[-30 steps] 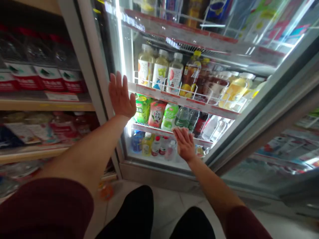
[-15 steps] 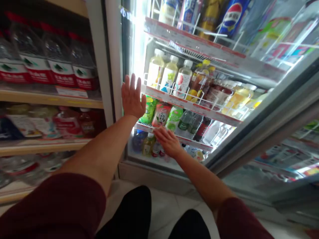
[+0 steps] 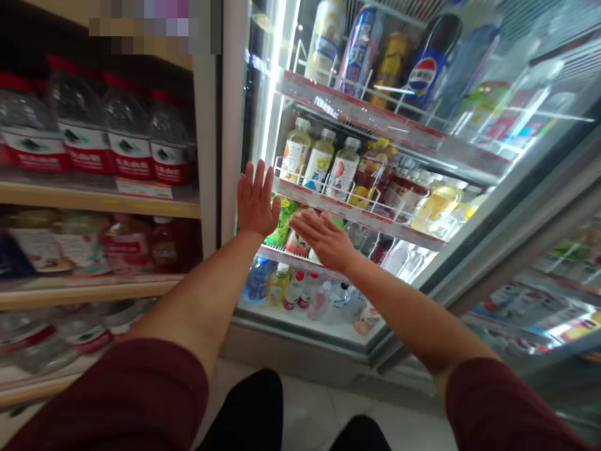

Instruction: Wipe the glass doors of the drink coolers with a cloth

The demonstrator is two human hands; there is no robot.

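My left hand (image 3: 257, 200) is raised at the left edge of a lit drinks fridge, fingers straight up and thumb out. It holds nothing; whether it touches the door frame I cannot tell. My right hand (image 3: 323, 235) stretches out flat across the lower fridge shelves, its fingers pointing left towards the other hand, also with nothing in it. Partly behind both hands stand a green bottle (image 3: 283, 222) and a red-labelled bottle (image 3: 295, 243). Just above them is a row of juice bottles (image 3: 319, 160) in a white wire rack. Small bottles (image 3: 294, 289) stand on the fridge floor below.
Left of the fridge, wooden shelves (image 3: 94, 194) carry large red-capped water bottles (image 3: 126, 134) and more drinks. The top fridge shelf holds a cola bottle (image 3: 429, 62) and cans. A grey door frame (image 3: 483, 250) slants along the right. My knees show above the tiled floor (image 3: 305, 401).
My right hand has moved up and slightly right, now covering the red-labelled bottle more. The left hand stays raised at the fridge edge. The view has shifted, showing more of the top shelf.
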